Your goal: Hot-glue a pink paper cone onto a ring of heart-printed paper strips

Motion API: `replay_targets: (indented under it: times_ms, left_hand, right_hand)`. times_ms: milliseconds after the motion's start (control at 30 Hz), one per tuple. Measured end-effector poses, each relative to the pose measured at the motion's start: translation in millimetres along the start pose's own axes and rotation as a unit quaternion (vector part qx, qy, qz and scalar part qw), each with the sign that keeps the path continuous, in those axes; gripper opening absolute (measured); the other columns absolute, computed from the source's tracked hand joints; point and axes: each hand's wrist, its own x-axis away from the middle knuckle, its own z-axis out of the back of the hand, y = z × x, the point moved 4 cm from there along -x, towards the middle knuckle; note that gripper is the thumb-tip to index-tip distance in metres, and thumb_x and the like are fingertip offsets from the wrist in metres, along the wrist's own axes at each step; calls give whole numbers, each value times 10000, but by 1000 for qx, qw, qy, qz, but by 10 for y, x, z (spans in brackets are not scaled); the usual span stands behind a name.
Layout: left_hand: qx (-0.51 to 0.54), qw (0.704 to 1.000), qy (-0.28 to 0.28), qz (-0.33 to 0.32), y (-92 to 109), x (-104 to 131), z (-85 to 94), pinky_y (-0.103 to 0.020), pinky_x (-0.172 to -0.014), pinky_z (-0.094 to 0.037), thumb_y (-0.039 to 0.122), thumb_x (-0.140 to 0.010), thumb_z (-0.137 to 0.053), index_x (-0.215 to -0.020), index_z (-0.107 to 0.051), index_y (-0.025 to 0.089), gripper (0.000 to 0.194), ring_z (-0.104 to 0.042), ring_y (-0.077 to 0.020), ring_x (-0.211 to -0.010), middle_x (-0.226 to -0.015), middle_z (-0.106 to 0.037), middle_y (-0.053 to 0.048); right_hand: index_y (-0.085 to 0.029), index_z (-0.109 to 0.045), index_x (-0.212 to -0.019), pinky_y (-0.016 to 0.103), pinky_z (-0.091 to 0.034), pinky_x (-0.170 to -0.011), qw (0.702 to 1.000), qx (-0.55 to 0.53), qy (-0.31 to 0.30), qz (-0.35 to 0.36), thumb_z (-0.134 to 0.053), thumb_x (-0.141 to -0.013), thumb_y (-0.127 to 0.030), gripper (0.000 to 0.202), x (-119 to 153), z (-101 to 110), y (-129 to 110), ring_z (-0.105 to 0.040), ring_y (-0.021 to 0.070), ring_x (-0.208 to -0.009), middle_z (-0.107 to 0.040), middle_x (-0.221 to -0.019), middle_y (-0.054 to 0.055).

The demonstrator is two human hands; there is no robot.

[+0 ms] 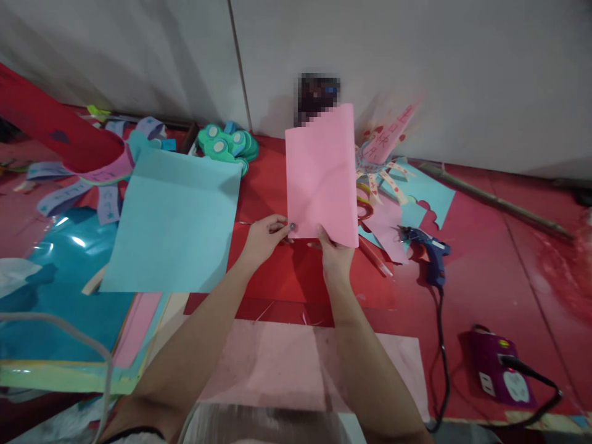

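A pink sheet of paper (321, 179), folded over along its right side, is held up above the red table. My left hand (266, 240) pinches its lower left corner, where a small round dark thing (292, 227) shows at the fingertips; I cannot make out what it is. Along the bottom edge my right hand (335, 256) grips the paper, thumb in front and fingers behind. To the left lies a light blue sheet (176, 225). Under the hands is red paper (277, 277).
A blue glue gun (428, 250) with a cord leads to a purple power socket (502, 370) at right. Scissors (364, 206), a paper cone (391, 135) and a stick (499, 200) lie behind. Green cut-outs (226, 148) and a red cone (60, 126) stand back left.
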Motion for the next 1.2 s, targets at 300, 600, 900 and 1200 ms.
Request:
replay_targets:
  times_ms: [300, 600, 900, 1200]
  left_hand:
    - [-3, 1000, -1, -2, 15, -5, 3, -181, -545, -513, 315, -729, -615, -759, -549, 162, 169, -614, -88, -521, -622, -611, 27]
    - [-33, 999, 11, -9, 76, 18, 0, -173, -532, -492, 313, -752, -591, -682, -554, 160, 173, -605, -86, -518, -562, -585, 30]
    - [-40, 999, 19, -12, 108, 24, 4, -177, -536, -484, 293, -748, -585, -653, -529, 162, 171, -598, -84, -515, -554, -582, 31]
    - [-12, 1000, 6, -2, 57, 15, -5, -200, -552, -505, 328, -730, -602, -690, -540, 160, 183, -604, -95, -522, -582, -598, 23]
  right_hand:
    - [-118, -521, -1147, 287, -581, -590, 1000, 6, 3, -2, -697, -618, -390, 620, 9, -11, -28, -606, 184, -851, -603, -1083, 104]
    - [-114, -543, -1103, 271, -574, -564, 1000, 4, 1, -8, -689, -618, -386, 575, 19, -11, -31, -601, 179, -845, -607, -1059, 103]
    - [-109, -546, -1089, 272, -568, -553, 1000, 3, 4, -11, -692, -616, -385, 567, 29, -19, -49, -603, 184, -832, -618, -1012, 101]
    - [-92, -556, -1060, 269, -567, -543, 1000, 13, 14, -23, -699, -607, -408, 571, 17, 3, -2, -600, 168, -772, -628, -947, 97]
